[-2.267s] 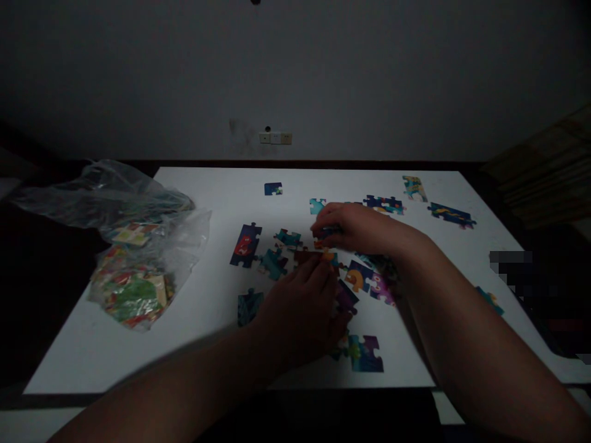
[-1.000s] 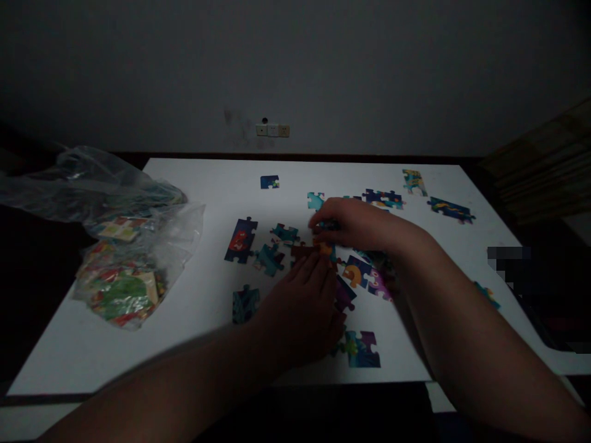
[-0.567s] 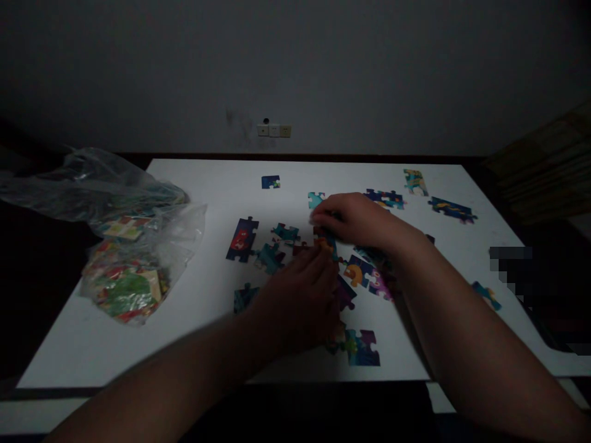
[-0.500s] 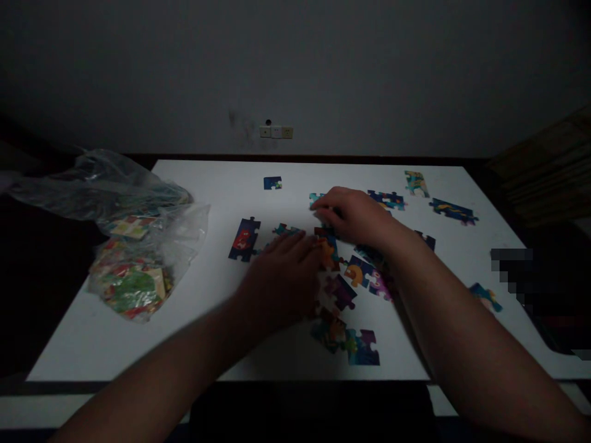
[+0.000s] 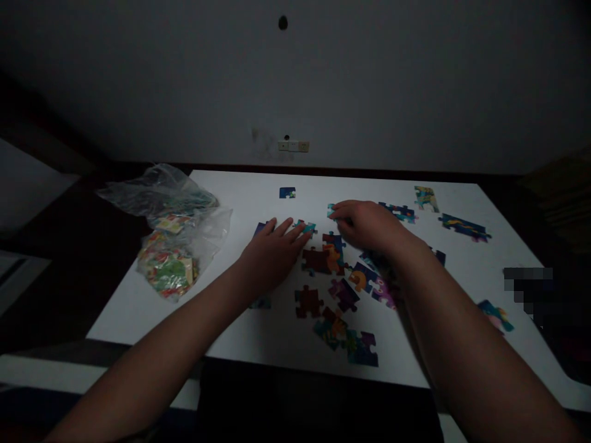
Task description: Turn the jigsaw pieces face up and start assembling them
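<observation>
My left hand lies low over the table with its fingers spread. It partly covers a dark blue puzzle piece, and its fingertips reach a teal puzzle piece. To its right, my right hand is curled, thumb and index finger closed at the edge of a small light-blue puzzle piece. Between and below the hands are joined pieces with an orange figure, a loose brown-red piece and a purple piece. My right hand and forearm hide part of the pieces beneath.
A clear plastic bag with colourful pieces lies on the white table at left. More puzzle pieces are scattered to the right, and one blue piece sits at the back. A wall with sockets stands behind.
My left hand has shifted left and away, its fingers spreading, uncovering the brown-red pieces. My right hand stays at the light-blue piece. The camera view has shifted.
</observation>
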Available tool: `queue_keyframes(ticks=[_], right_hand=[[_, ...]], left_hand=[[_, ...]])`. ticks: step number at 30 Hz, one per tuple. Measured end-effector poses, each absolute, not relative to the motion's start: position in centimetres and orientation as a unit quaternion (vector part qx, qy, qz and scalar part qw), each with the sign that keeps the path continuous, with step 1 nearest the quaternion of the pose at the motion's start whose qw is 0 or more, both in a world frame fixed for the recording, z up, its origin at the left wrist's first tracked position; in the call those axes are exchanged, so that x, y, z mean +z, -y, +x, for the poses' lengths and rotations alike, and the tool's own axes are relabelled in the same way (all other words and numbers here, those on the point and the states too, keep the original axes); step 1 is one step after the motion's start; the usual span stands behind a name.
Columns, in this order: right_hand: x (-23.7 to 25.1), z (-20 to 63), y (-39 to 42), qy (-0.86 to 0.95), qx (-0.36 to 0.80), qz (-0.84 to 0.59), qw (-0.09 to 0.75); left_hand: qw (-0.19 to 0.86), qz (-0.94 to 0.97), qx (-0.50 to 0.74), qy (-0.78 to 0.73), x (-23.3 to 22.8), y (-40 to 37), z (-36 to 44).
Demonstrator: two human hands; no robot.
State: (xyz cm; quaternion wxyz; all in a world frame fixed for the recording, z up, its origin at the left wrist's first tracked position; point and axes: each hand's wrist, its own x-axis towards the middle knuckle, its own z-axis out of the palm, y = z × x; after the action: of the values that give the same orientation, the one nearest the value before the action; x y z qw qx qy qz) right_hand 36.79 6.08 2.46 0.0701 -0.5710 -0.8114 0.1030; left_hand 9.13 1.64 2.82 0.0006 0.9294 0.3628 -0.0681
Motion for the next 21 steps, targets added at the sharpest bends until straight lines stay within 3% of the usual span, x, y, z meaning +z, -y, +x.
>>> queue_keyframes(ticks=[6,15,18,21], right_hand=[[2.9,36.6,-6.1,0.792,0.116,-0.588,0.117],[2.9,39.0,-6.9,0.637,0.116,-0.638,0.417],[3.0,39.1,-7.3,0.621,0.114,-0.655,0.415],[2.4,38.8,-7.6,0.639,0.065,-0.686,0.343]], left_hand=[[0.01,0.928,-0.054,-0.368,2.1,-5.3,10.3],[0.034,0.906,0.016,-0.422,3.2,-7.8,8.9],[0.085,0.892,0.043,-0.443,3.6,-8.4,6.8],[0.118,0.881,0.061,-0.453,3.6,-9.0,5.4]])
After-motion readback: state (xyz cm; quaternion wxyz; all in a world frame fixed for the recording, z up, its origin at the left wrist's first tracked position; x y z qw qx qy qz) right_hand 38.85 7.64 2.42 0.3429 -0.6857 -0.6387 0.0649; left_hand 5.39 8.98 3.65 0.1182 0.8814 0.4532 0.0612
